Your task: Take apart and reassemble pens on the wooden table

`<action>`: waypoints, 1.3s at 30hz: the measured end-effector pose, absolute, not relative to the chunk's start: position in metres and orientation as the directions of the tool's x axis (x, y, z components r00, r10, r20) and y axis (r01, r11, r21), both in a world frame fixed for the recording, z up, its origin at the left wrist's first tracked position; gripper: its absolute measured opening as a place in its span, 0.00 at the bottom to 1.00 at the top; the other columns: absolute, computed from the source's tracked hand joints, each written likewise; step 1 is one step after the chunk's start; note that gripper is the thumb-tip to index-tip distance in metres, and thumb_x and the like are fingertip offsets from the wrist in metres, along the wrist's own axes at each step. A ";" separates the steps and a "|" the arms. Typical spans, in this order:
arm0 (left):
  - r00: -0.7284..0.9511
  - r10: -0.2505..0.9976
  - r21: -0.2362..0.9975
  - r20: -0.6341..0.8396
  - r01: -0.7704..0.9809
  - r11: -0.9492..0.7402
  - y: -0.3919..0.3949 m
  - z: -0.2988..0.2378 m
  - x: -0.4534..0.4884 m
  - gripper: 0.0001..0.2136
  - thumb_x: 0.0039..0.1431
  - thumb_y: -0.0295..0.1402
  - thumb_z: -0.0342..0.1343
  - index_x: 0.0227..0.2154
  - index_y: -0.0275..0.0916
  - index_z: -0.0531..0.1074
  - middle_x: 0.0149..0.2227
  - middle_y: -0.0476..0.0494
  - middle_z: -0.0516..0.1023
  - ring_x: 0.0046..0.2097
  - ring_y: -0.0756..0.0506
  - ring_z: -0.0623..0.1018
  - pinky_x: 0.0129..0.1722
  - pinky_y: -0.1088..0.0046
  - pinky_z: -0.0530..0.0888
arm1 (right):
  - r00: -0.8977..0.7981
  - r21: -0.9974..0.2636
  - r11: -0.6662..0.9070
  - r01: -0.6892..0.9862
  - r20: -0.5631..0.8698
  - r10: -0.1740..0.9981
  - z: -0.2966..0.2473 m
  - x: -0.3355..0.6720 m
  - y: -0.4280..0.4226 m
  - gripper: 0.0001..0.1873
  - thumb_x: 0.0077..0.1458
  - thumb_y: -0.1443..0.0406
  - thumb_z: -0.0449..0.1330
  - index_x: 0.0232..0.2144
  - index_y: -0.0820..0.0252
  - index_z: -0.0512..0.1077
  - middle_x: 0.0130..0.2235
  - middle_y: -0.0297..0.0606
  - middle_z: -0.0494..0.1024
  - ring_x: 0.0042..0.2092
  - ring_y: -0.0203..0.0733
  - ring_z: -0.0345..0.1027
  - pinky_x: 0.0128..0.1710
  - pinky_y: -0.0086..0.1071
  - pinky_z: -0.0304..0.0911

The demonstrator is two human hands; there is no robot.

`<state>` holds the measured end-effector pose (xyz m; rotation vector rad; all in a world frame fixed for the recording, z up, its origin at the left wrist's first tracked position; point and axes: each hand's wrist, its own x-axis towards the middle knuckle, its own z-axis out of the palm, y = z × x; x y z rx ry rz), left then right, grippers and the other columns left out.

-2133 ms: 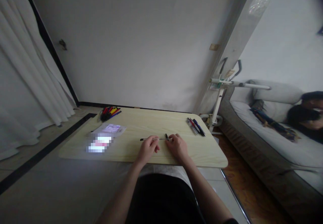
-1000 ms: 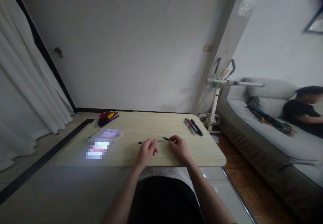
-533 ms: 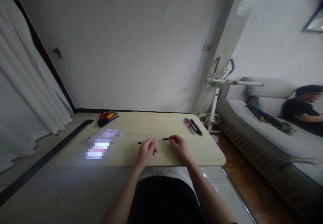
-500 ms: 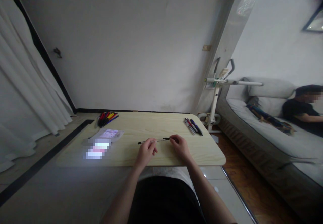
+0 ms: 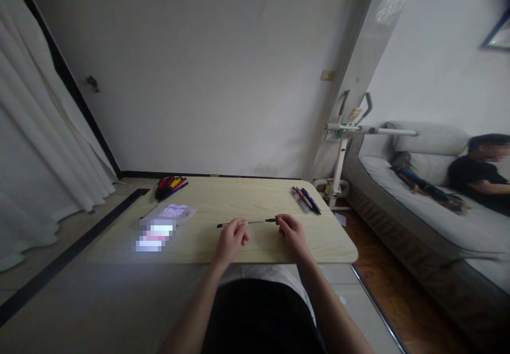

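My left hand (image 5: 231, 237) pinches a pen (image 5: 223, 225) just above the table's front half. The pen's dark end points left, and a thin refill (image 5: 255, 222) sticks out to the right of my fingers. Opposite it, my right hand (image 5: 292, 232) is closed on a short black pen part (image 5: 271, 220), which points left toward the refill. A small gap separates the two pieces. My fingers hide the rest of each piece.
Several pens (image 5: 306, 201) lie at the table's right. A bundle of coloured pens (image 5: 169, 187) sits at the back left, near a clear plastic bag (image 5: 181, 213) and a glowing, blurred-out screen (image 5: 155, 236). A person (image 5: 478, 176) is on the sofa (image 5: 422, 200).
My right hand has moved right with the black pen part, widening the gap from the refill. My left hand stays in place with the pen.
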<state>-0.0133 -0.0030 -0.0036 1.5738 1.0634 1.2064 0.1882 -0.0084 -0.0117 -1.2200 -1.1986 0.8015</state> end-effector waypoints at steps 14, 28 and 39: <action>0.181 0.958 0.957 0.224 0.146 -0.251 -0.005 -0.001 -0.013 0.15 0.53 0.41 0.48 0.38 0.34 0.67 0.19 0.50 0.69 0.20 0.52 0.67 0.20 0.78 0.63 | 0.226 -0.965 0.231 0.127 0.255 0.940 -0.008 0.185 -0.020 0.17 0.46 0.55 0.55 0.33 0.63 0.70 0.26 0.36 0.70 0.24 0.33 0.59 0.23 0.26 0.57; 0.123 0.965 0.968 0.232 0.072 -0.242 -0.005 -0.004 -0.010 0.16 0.53 0.41 0.47 0.38 0.34 0.66 0.18 0.51 0.69 0.18 0.53 0.66 0.18 0.80 0.62 | 0.107 -0.697 0.199 0.689 0.369 0.923 -0.002 0.181 -0.016 0.12 0.47 0.61 0.52 0.31 0.59 0.73 0.26 0.37 0.74 0.26 0.39 0.64 0.28 0.32 0.58; 0.095 0.977 0.979 0.191 -0.087 -0.183 -0.009 0.006 0.000 0.18 0.54 0.43 0.47 0.39 0.32 0.68 0.16 0.51 0.67 0.16 0.54 0.64 0.15 0.81 0.61 | 0.018 -0.749 0.311 0.585 0.395 0.919 0.007 0.161 -0.020 0.19 0.49 0.55 0.54 0.38 0.61 0.72 0.33 0.43 0.73 0.29 0.40 0.64 0.30 0.33 0.60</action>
